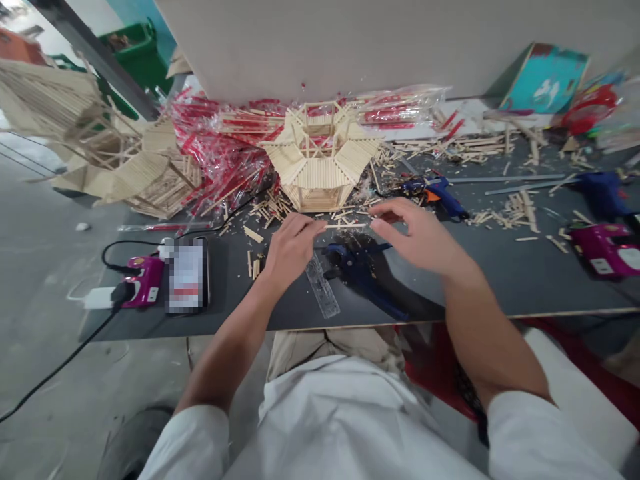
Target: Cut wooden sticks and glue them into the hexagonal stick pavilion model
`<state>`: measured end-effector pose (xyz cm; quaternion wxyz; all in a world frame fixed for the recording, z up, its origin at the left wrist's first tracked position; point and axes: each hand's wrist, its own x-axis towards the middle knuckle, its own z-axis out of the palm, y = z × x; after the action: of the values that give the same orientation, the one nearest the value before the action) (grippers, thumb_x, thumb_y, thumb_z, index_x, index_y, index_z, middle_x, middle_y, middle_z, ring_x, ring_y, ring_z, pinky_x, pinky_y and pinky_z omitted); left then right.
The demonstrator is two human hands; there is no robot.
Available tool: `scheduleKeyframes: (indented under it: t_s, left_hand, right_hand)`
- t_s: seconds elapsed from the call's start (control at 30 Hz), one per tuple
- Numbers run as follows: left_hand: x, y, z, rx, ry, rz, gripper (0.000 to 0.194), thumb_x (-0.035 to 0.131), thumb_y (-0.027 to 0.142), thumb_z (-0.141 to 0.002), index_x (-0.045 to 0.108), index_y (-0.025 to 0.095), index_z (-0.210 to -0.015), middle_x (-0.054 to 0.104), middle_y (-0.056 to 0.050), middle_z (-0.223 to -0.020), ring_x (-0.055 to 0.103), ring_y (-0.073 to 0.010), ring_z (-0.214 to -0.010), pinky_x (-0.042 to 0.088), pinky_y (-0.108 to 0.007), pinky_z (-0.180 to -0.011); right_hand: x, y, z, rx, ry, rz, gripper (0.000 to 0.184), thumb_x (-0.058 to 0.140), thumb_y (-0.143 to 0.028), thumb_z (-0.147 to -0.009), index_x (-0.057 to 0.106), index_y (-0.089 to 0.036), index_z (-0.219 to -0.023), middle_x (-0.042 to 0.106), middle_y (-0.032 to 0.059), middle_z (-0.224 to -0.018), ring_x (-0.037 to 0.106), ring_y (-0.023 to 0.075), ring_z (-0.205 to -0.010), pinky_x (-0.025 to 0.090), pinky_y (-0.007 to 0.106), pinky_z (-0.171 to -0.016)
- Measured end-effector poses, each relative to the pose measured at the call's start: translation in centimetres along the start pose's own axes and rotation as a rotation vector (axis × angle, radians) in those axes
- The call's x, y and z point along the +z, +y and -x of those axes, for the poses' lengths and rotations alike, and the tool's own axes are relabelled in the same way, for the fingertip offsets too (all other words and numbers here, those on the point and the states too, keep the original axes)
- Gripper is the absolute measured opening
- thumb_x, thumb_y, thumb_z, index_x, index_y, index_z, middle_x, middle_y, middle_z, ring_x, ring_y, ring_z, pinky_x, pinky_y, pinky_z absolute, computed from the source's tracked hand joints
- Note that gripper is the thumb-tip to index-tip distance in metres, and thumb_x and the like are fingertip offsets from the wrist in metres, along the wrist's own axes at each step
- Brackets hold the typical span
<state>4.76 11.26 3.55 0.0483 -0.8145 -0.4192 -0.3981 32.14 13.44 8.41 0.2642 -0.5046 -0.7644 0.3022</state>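
My left hand [294, 245] pinches one end of a thin wooden stick [347, 226], which points right, just in front of the small stick-built model [323, 175]. Close to the stick's other end is my right hand [417, 233], its thumb and fingers apart with a gap between them. Below the hands a dark blue glue gun [367, 280] lies on the grey table [280, 310]. To the left of it rests a clear plastic ruler-like strip [323, 287].
A larger stick-built model [135, 167] stands at the left, near red-striped plastic wrapping [215, 147]. A phone [187, 275] and purple power socket [143, 281] sit front left. Another blue glue gun [445, 197] lies among scattered stick offcuts [525, 210]; a second purple socket [605, 250] is far right.
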Motion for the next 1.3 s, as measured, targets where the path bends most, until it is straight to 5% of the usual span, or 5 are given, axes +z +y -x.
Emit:
scheduleKeyframes:
  t_s: [0.23,0.53,0.73,0.87,1.3]
  left_hand:
    - [0.3,0.5,0.1,-0.040,0.047,0.055,0.018,0.059,0.020,-0.106,0.074,0.021,-0.115,0.073,-0.006,-0.092,0.065,-0.0181,-0.090,0.052,-0.032,-0.082]
    - [0.7,0.4,0.3,-0.082,0.087,0.024,0.020,0.059,0.025,-0.108,0.075,0.018,-0.118,0.076,-0.008,-0.094,0.067,-0.0190,-0.090,0.052,-0.033,-0.085]
    - [0.8,0.7,0.4,-0.093,0.095,-0.055,0.022,0.059,0.028,-0.108,0.077,0.018,-0.116,0.077,-0.007,-0.091,0.068,-0.0188,-0.086,0.055,-0.032,-0.083]
    - [1.2,0.3,0.6,-0.111,0.086,-0.073,0.022,0.059,0.030,-0.108,0.076,0.018,-0.114,0.078,-0.007,-0.092,0.069,-0.0185,-0.086,0.055,-0.032,-0.082]
    - [1.4,0.4,0.7,-0.135,0.090,-0.027,0.022,0.059,0.031,-0.108,0.077,0.017,-0.108,0.080,-0.007,-0.095,0.071,-0.0178,-0.087,0.054,-0.031,-0.083]
  right_hand:
    - [1.5,2.5,6.3,-0.139,-0.410,0.483,0.123,0.074,-0.077,-0.082,0.025,-0.006,-0.169,0.032,0.0270,-0.172,0.026,0.0478,-0.162,0.037,0.063,-0.127]
    - [4.2,0.3,7.3,-0.131,-0.230,0.812,0.062,0.044,-0.027,-0.104,0.044,0.010,-0.154,0.060,0.0360,-0.135,0.058,0.0499,-0.125,0.050,0.063,-0.103]
    - [2.4,0.2,6.8,0.134,-0.188,0.130,0.048,0.034,-0.055,-0.111,0.065,-0.018,-0.110,0.073,0.0138,-0.100,0.068,0.0273,-0.086,0.052,0.039,-0.079]
    - [2.7,-0.5,6.3,0.277,-0.231,-0.205,0.054,0.040,-0.069,-0.106,0.063,-0.021,-0.098,0.074,0.0073,-0.091,0.068,0.0230,-0.083,0.051,0.034,-0.076]
    - [5.6,-2.9,4.9,0.246,-0.114,-0.401,0.057,0.043,-0.070,-0.105,0.066,-0.018,-0.109,0.074,0.0088,-0.101,0.067,0.0231,-0.093,0.051,0.034,-0.085]
